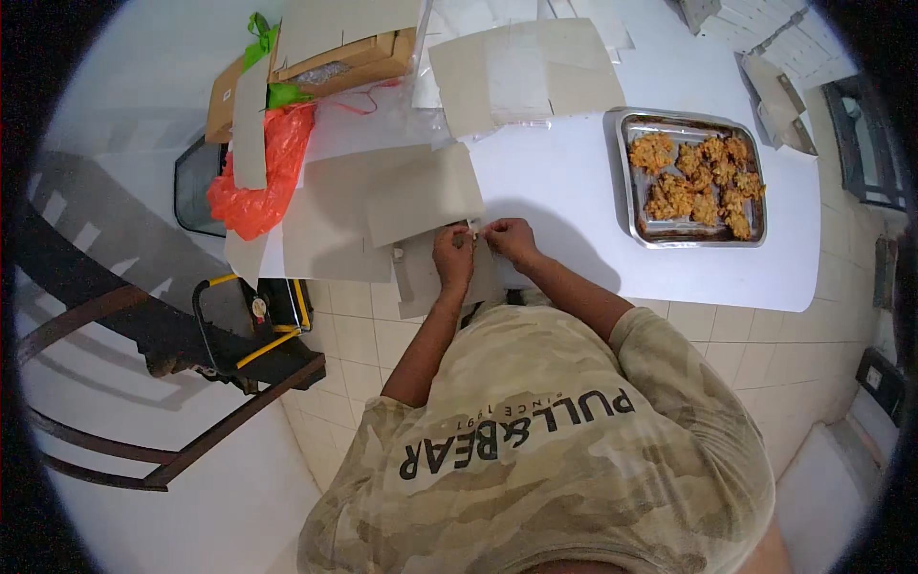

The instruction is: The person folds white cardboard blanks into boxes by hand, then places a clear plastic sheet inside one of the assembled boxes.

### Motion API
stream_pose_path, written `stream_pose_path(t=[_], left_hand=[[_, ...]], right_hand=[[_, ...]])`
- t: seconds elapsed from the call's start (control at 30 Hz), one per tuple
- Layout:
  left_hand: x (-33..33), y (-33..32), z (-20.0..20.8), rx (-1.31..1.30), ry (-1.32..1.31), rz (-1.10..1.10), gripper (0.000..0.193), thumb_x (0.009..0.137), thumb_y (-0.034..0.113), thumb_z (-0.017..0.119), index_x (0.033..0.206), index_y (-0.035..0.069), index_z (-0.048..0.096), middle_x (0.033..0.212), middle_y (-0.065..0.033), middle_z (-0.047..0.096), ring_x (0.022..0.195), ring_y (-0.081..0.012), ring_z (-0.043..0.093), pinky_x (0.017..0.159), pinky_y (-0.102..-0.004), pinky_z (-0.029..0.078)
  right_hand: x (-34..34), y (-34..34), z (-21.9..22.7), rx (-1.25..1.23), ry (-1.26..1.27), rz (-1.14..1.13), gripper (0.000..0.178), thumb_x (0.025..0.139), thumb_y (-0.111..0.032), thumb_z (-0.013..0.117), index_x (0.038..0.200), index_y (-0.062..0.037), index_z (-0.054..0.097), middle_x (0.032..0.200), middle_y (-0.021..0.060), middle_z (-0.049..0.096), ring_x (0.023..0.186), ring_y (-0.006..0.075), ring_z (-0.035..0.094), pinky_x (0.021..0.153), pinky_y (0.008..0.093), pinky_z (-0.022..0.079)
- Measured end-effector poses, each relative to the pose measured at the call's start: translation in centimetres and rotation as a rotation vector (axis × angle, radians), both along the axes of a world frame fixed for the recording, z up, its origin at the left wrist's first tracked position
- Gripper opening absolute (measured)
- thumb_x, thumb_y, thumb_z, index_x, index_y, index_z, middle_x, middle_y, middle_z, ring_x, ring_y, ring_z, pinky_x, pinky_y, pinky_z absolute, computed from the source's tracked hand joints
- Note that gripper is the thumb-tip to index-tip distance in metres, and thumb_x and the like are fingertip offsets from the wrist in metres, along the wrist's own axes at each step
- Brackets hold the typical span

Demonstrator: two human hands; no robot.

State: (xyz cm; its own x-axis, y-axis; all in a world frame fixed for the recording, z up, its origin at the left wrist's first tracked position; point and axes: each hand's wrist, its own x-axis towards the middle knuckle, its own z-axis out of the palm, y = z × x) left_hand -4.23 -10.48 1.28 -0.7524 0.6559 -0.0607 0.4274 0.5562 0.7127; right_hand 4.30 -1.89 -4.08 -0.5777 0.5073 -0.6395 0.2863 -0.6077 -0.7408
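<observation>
A grey-beige cardboard box (pixel 421 199), partly folded with its flaps standing up, sits at the table's near edge in front of me. My left hand (pixel 454 256) is closed at its right corner, fingers bent and pinching the board. Just to the right, my right hand (pixel 512 239) pinches the same corner with thumb and fingertips. A small pale tab shows between the two hands. The box's lower part hangs over the table edge, and my left hand hides some of it.
A metal tray (pixel 623 182) of fried golden-brown clusters (pixel 703 182) stands at right on the white table (pixel 564 273). Flat cardboard sheets (pixel 459 86) lie at the back. A red plastic bag (pixel 277 182) hangs at left beside a cardboard carton (pixel 368 62). Railings (pixel 239 416) stand below left.
</observation>
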Motion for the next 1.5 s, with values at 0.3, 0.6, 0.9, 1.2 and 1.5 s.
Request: stream_pose_path(t=[0.3, 0.6, 0.9, 1.2, 1.5], left_hand=[[-0.4, -1.2, -3.2, -0.008, -0.165, 0.086, 0.021, 0.082, 0.021, 0.054, 0.090, 0.002, 0.057, 0.083, -0.0075, 0.060, 0.072, -0.0151, 0.057, 0.063, -0.0294, 0.045], [-0.5, 0.2, -1.4, -0.071, -0.284, 0.206, 0.026, 0.082, 0.027, 0.053, 0.088, 0.002, 0.059, 0.070, -0.0087, 0.061, 0.065, -0.0194, 0.058, 0.062, -0.0294, 0.044], [-0.6, 0.6, -1.8, 0.006, -0.380, 0.170, 0.023, 0.083, 0.023, 0.052, 0.085, 0.001, 0.058, 0.071, -0.0100, 0.061, 0.065, -0.0221, 0.059, 0.061, -0.0332, 0.044], [-1.2, 0.0, -3.3, 0.034, -0.535, 0.157, 0.020, 0.084, 0.022, 0.052, 0.085, 0.003, 0.056, 0.076, -0.0076, 0.059, 0.069, -0.0163, 0.056, 0.063, -0.0292, 0.044], [-1.0, 0.9, -1.4, -0.001, -0.521, 0.148, 0.019, 0.082, 0.020, 0.055, 0.085, 0.002, 0.056, 0.077, -0.0082, 0.060, 0.070, -0.0168, 0.056, 0.064, -0.0300, 0.044]], right_hand=[[-0.3, 1.8, 1.9, 0.425, -0.120, 0.359, 0.026, 0.074, -0.022, 0.062, 0.079, 0.0033, 0.063, 0.065, 0.0052, 0.060, 0.056, 0.0114, 0.053, 0.053, 0.0254, 0.043], [-1.1, 2.6, 2.6, 0.350, -0.179, 0.363, 0.025, 0.074, -0.023, 0.062, 0.077, 0.0019, 0.063, 0.070, 0.0094, 0.062, 0.062, 0.0153, 0.058, 0.059, 0.0285, 0.046], [-1.4, 2.4, 1.6, 0.774, -0.229, 0.391, 0.026, 0.069, -0.026, 0.063, 0.078, -0.0015, 0.064, 0.081, 0.0161, 0.060, 0.084, 0.0307, 0.056, 0.073, 0.0375, 0.045], [-1.8, 2.3, 3.7, 0.308, -0.171, 0.281, 0.023, 0.074, -0.015, 0.063, 0.086, 0.0045, 0.060, 0.072, 0.0075, 0.060, 0.060, 0.0121, 0.055, 0.056, 0.0235, 0.046], [-1.2, 1.9, 1.4, 0.442, -0.090, 0.286, 0.033, 0.074, -0.025, 0.065, 0.083, 0.0066, 0.058, 0.073, 0.0092, 0.060, 0.065, 0.0132, 0.056, 0.058, 0.0254, 0.045]])
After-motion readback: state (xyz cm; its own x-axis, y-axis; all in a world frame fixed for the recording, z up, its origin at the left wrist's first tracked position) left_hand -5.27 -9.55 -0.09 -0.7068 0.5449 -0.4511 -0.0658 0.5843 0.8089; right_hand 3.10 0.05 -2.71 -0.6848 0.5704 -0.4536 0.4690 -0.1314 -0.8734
